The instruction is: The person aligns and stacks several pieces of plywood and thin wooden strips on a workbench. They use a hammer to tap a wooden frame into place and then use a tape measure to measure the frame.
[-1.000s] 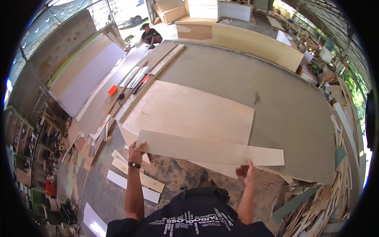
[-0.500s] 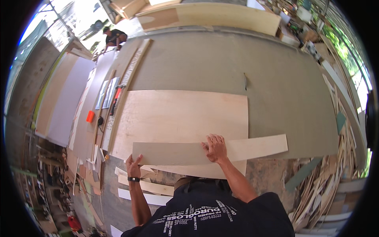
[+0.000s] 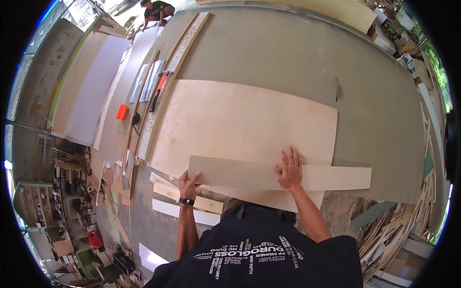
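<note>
A long, narrow plywood strip (image 3: 230, 173) lies across the near part of a pale plywood sheet (image 3: 249, 125), its right end reaching past the sheet's right edge. My left hand (image 3: 188, 184) pinches the strip's left end, thumb on top and the other fingers mostly hidden below. Flat on the strip, right of its middle, rests my right hand (image 3: 289, 170), fingers stretched forward and slightly apart, the tips reaching onto the sheet. Under the sheet is a large grey-brown board (image 3: 379, 134) serving as the work surface.
Left of the sheet lie long battens (image 3: 185, 48), a red-and-black hammer (image 3: 158, 91), an orange block (image 3: 122, 112) and a black tape-like tool (image 3: 136, 118). A thin dark tool (image 3: 336, 90) sits on the board. Offcuts (image 3: 398, 240) pile up at right. Another person (image 3: 156, 12) crouches far left.
The view has turned and tilted, so the whole scene sits differently. My right hand's fingers lie flatter and more spread. The strip's right end has swung slightly nearer me; my left hand still holds its left end.
</note>
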Demonstrator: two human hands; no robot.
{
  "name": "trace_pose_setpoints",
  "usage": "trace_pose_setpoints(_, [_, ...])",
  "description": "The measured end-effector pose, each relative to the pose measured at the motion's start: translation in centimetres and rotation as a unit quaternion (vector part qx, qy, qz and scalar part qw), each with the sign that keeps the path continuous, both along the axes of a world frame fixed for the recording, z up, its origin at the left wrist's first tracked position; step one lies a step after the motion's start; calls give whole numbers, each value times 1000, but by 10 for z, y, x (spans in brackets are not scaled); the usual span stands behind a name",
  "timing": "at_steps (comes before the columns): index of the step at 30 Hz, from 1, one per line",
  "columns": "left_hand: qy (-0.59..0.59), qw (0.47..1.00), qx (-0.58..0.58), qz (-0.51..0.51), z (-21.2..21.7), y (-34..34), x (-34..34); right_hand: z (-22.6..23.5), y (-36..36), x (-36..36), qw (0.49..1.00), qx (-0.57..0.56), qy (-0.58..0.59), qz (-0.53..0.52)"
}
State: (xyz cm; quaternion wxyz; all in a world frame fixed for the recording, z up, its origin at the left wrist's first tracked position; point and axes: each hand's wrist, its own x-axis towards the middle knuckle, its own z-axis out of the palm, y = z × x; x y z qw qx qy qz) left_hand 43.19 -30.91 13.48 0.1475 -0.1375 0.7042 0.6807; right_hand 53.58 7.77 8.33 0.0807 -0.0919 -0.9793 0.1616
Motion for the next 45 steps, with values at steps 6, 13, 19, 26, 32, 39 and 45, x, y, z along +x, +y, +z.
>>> trace_pose_setpoints(6, [3,1000,1,8,5,8,0,-1,0,-2,1000,2,-1,3])
trace_pose_setpoints(13, [10,1000,8,17,-1,11,2,-5,2,-1,1000,13,-2,0])
trace_pose_setpoints(19, [-41,999,20,20,-34,-1,-3,-5,2,6,999,-11,33,5])
trace_pose_setpoints(26, [-1,999,42,-26,-1,-10,-53,63,33,22,984,-89,11,152])
trace_pose_setpoints(32, [57,995,81,-13,8,-38,-126,80,25,12,988,-47,-26,141])
trace_pose_setpoints(39, [50,957,224,176,-45,-50,-268,90,-7,-99,995,-49,-16,90])
trace_pose_setpoints(45, [358,857,-322,182,-77,-14,-328,56,-13,-258,996,-32,-86,10])
